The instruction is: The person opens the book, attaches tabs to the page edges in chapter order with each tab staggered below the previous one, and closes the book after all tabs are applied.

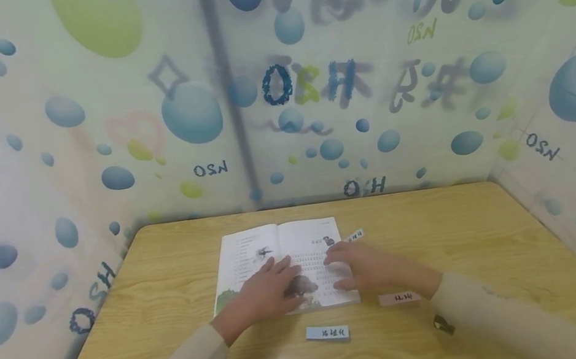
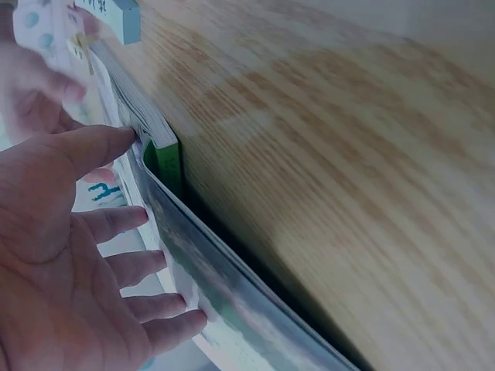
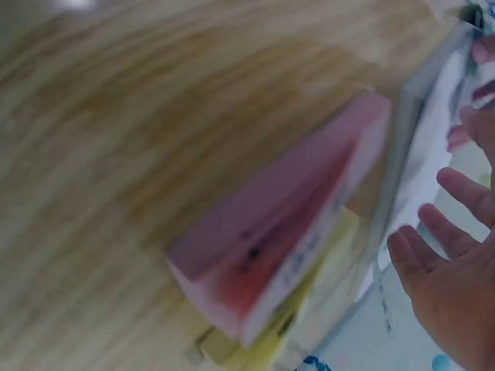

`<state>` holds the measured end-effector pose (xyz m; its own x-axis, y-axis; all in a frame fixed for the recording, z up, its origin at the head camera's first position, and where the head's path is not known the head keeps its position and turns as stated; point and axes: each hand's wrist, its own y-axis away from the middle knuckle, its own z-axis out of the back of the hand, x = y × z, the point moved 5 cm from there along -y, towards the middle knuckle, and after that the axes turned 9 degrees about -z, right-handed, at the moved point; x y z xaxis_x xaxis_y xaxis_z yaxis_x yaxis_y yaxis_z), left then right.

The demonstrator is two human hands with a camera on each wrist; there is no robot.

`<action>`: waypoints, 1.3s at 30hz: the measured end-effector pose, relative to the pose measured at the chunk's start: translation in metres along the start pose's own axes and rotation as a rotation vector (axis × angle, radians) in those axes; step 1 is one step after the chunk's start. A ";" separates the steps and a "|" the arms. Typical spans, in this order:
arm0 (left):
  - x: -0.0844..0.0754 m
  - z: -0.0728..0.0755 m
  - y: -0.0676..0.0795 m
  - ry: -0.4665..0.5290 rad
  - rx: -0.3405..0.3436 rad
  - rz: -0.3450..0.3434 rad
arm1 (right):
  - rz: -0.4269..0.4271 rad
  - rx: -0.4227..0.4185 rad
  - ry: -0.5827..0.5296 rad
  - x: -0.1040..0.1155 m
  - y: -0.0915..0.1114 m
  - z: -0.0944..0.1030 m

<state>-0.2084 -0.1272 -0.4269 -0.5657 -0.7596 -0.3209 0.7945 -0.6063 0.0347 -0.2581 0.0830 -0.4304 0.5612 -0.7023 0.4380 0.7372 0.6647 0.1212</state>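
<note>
An open book (image 1: 304,236) lies on the wooden table, with printed text and small pictures on its pages. My left hand (image 1: 267,288) rests on it near the centre fold, fingers spread. From the left wrist, those fingers look straight and touch the page, beside the book's thick page edge (image 2: 139,100). Over the right page's outer edge reaches my right hand (image 1: 370,263), its fingers extended. In the right wrist view that hand (image 3: 456,255) has loosely bent fingers with nothing held; whether they touch the page, I cannot tell.
A blue folded paper strip (image 1: 328,333) with handwriting stands in front of the book. To the right is a pink one (image 1: 399,299), and a yellow strip (image 3: 309,309) shows beyond it. Patterned curtains (image 1: 296,159) enclose the wooden table (image 1: 439,219).
</note>
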 end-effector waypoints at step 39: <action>0.009 -0.007 0.014 0.025 0.043 0.008 | 0.043 0.095 0.149 0.005 0.008 -0.017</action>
<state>-0.2006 -0.1415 -0.4363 -0.5528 -0.7589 -0.3442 0.7888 -0.6098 0.0776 -0.2430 0.0800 -0.4427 0.6459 -0.6982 0.3088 0.6766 0.7109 0.1920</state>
